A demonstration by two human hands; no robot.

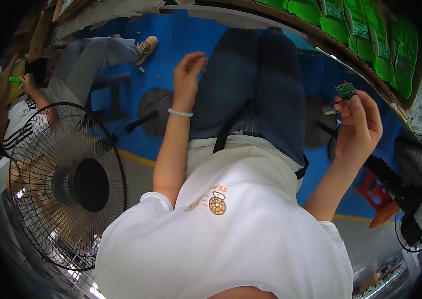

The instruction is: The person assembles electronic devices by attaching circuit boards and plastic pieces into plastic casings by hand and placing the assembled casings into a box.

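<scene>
At the right, my right hand (pixel 359 124) pinches a small green circuit board (pixel 345 90) between thumb and fingers. Thin dark and reddish wires (pixel 334 106) trail from the board beside the fingers. My left hand (pixel 189 74) is raised over the edge of my left thigh, its fingers loosely bent and nothing visible in them. A pale beaded bracelet (pixel 180 113) circles that wrist.
A workbench at the upper right carries a bright green tray (pixel 328 27) with several boards and white parts (pixel 358 30). A large black fan (pixel 91 184) stands at left, another fan (pixel 420 219) at right. Another person (pixel 31 112) sits at far left, holding something green.
</scene>
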